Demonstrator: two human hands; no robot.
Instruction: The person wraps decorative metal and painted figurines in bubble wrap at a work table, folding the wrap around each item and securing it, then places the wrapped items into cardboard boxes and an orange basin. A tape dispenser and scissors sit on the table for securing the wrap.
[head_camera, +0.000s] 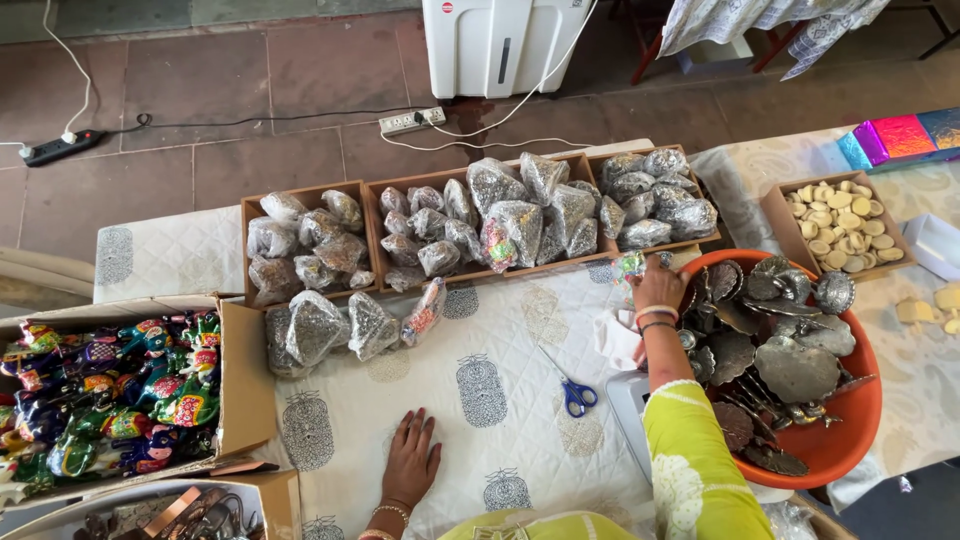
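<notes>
My left hand (412, 455) lies flat on the white printed tablecloth (480, 400), fingers spread, holding nothing. My right hand (657, 285) reaches forward past an orange tub (850, 420) of silver metal dishes and closes on a small colourful plastic packet (628, 266) near the right cardboard tray (650, 200). Blue-handled scissors (572, 390) lie on the cloth between my two hands. A yellow-green sleeve covers my right arm.
Three cardboard trays of clear bags with silver items (500, 215) line the far table edge; loose bags (340, 325) lie before them. A box of colourful figurines (110, 390) is at left, a box of cream discs (840, 225) at right. Power strips (412, 121) lie on the floor.
</notes>
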